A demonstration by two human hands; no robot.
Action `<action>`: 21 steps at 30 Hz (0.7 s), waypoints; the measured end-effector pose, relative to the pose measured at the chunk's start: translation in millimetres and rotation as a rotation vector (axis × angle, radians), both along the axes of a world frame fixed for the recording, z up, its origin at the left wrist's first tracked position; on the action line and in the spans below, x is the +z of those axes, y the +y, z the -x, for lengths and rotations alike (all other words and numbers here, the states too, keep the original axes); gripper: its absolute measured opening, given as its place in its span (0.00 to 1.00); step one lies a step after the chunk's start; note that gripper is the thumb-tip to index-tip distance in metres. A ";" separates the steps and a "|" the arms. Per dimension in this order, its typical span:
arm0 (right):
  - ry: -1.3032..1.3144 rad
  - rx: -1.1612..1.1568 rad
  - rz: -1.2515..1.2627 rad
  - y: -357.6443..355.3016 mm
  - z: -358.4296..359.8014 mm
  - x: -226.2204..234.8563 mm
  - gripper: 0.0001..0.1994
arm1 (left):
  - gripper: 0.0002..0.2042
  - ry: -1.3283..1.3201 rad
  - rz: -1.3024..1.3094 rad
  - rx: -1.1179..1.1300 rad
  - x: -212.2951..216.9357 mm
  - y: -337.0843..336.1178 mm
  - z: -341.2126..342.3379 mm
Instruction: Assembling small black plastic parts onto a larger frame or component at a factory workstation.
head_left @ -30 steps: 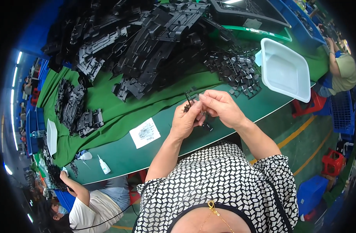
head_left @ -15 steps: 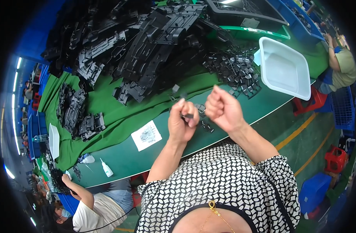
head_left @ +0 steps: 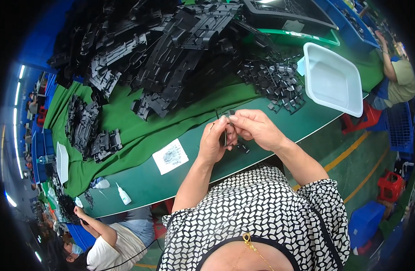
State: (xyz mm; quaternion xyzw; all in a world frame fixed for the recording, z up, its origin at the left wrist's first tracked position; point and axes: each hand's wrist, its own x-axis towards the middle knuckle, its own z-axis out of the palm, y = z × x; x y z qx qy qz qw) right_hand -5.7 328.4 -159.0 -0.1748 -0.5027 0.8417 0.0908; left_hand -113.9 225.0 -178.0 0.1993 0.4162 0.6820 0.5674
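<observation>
My left hand (head_left: 210,143) is closed round a small black plastic part (head_left: 219,111), which sticks up above its fingertips. Meeting it from the right, my right hand (head_left: 258,130) is closed in a pinch at the same part, with thumb and fingertips against the left fingertips. Fingers cover most of the part. A few loose small black pieces (head_left: 242,148) lie on the table just below the hands. Up to the right, a heap of small black clip-like parts (head_left: 277,83) rests partly on the green cloth (head_left: 139,128).
Large black moulded panels (head_left: 171,67) are piled at the back. A white tub (head_left: 334,106) stands at the right edge. Left of my hands lie a smudged white paper (head_left: 170,156) and a small white bottle (head_left: 124,195). Another person (head_left: 110,244) works at lower left.
My hands were apart, the right one raised in a loose fist; now they have come together with fingertips meeting at the black part held in the left.
</observation>
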 end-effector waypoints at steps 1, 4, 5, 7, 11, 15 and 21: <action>0.002 0.001 0.001 -1.1 -1.2 -2.3 0.15 | 0.19 -0.027 0.038 0.044 0.4 1.8 -1.4; 0.049 -0.051 0.030 -5.0 -3.6 -7.3 0.13 | 0.17 -0.061 0.029 0.054 -1.4 2.6 -4.6; 0.071 -0.079 0.077 -7.4 -3.4 -3.7 0.13 | 0.16 -0.111 -0.001 0.074 -0.3 2.6 -6.7; 0.097 -0.109 0.123 -14.0 -1.8 -2.8 0.12 | 0.17 -0.128 0.027 0.085 -1.9 1.1 -6.8; 0.385 -0.244 0.730 -0.8 -3.5 -18.2 0.14 | 0.19 -0.458 -0.205 0.139 -5.5 3.3 6.1; 0.074 -0.182 0.455 -0.8 -3.0 -9.2 0.13 | 0.18 -0.155 -0.115 0.015 -1.6 1.4 4.6; 0.006 -0.014 0.108 6.7 -1.4 -8.3 0.17 | 0.18 -0.010 -0.033 -0.083 3.8 0.8 2.6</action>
